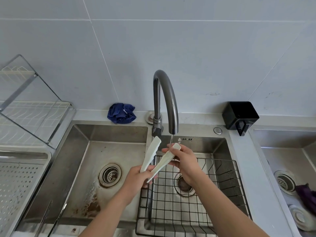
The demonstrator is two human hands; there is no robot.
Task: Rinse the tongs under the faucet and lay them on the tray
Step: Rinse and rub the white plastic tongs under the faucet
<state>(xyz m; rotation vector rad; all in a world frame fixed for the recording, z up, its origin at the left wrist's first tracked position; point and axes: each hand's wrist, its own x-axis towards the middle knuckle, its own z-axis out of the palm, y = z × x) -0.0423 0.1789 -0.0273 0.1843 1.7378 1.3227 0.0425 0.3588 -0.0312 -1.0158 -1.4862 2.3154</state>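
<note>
White plastic tongs (150, 154) spread in a V over the sink divider. My left hand (136, 178) grips their hinged end. My right hand (181, 159) pinches the right arm of the tongs near its tip, directly under the dark curved faucet (168, 100). A thin stream of water (171, 141) falls from the spout onto that arm and my fingers. The left arm of the tongs points up toward the faucet base, free of any hand. The perforated metal tray (20, 178) sits at the left edge.
A double steel sink (85, 151) lies below, with a black wire rack (196, 194) in the right basin. A glass-lidded dish rack (30, 106) stands at left, a blue cloth (121, 113) and a black box (240, 117) on the counter behind. Another sink (290, 168) lies far right.
</note>
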